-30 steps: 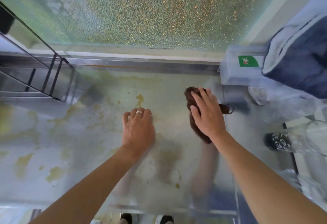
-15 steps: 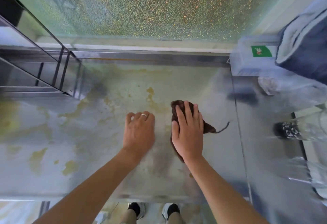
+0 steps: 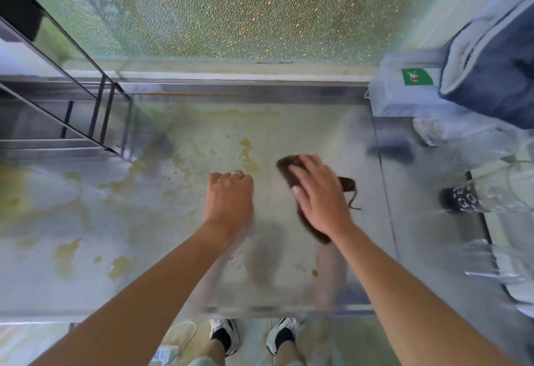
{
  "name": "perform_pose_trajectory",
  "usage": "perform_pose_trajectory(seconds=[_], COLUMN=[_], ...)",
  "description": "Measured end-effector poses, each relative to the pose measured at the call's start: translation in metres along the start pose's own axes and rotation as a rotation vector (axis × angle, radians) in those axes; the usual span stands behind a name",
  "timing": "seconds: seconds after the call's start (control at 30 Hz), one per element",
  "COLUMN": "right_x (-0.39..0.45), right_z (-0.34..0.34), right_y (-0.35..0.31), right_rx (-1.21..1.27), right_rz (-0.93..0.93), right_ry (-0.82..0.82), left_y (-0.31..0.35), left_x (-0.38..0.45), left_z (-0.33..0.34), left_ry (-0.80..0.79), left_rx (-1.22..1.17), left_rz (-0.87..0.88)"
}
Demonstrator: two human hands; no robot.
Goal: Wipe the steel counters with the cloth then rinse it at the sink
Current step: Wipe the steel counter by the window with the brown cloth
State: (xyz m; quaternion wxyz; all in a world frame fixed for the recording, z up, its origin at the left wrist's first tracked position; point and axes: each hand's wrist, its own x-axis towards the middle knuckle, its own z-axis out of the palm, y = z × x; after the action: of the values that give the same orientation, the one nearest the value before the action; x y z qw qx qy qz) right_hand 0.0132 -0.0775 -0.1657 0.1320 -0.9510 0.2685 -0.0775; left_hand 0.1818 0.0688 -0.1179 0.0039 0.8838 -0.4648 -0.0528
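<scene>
Nearest you, your two shoes (image 3: 281,336) stand on the floor below the front edge of the steel surface (image 3: 144,215), and a clear plastic piece (image 3: 177,335) lies on the floor just left of them; something with blue print sits under it, too blurred to read.

On the surface, your two forearms reach forward. Your left hand (image 3: 229,201) rests knuckles-up on the bare steel, its fingers (image 3: 222,176) curled under and holding nothing, with one ring (image 3: 237,174) on a finger. Just to its right, apart from it, your right hand (image 3: 320,196) lies flat on the brown cloth (image 3: 284,165), fingers straight and slightly spread, pressing it down against the steel. The cloth shows beyond your fingertips, beside your wrist, and on the right, where a thin loose thread trails from it.

Yellowish stains mark the steel, mostly to the left and beyond your hands.

At the right, several clear glass vessels (image 3: 508,186) stand together, too blurred to count; one carries a black band (image 3: 459,199) with white printing you cannot read. Further back on the right, a pale box (image 3: 404,97) bears one green label (image 3: 417,77) with a small white figure, and a dark blue folded fabric (image 3: 497,65) rests against it.

At the far left is a black metal rack (image 3: 86,114). A pebbled glass pane (image 3: 231,10) closes the back.
</scene>
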Motion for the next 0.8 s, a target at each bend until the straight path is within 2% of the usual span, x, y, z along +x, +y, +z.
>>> perform_pose_trajectory(seconds=[0.1,0.2,0.3,0.47,0.63,0.8], right_x=[0.004,-0.006,-0.025,-0.04,-0.044,-0.068], right_z=[-0.006,-0.001,0.01,0.029,0.017,-0.009], right_y=[0.012,-0.014,-0.055,-0.122,-0.061,0.006], right_rx=[-0.03,-0.053,-0.013,0.066,0.043,-0.006], right_rz=[0.22,0.322,0.325,0.202,-0.001,0.194], right_ry=[0.058,0.071,0.09,0.045,0.023,0.04], left_y=[0.006,0.01,0.013,0.009,0.005,0.006], left_x=[-0.003,-0.008,-0.012,-0.019,-0.021,-0.021], left_z=[-0.001,0.002,0.005,0.007,0.004,0.006], left_ry=[-0.037,-0.034,-0.001,0.037,0.022,-0.01], left_rx=[0.025,0.034,0.041,0.025,0.048,0.051], left_rz=[0.022,0.01,-0.004,0.02,0.031,0.024])
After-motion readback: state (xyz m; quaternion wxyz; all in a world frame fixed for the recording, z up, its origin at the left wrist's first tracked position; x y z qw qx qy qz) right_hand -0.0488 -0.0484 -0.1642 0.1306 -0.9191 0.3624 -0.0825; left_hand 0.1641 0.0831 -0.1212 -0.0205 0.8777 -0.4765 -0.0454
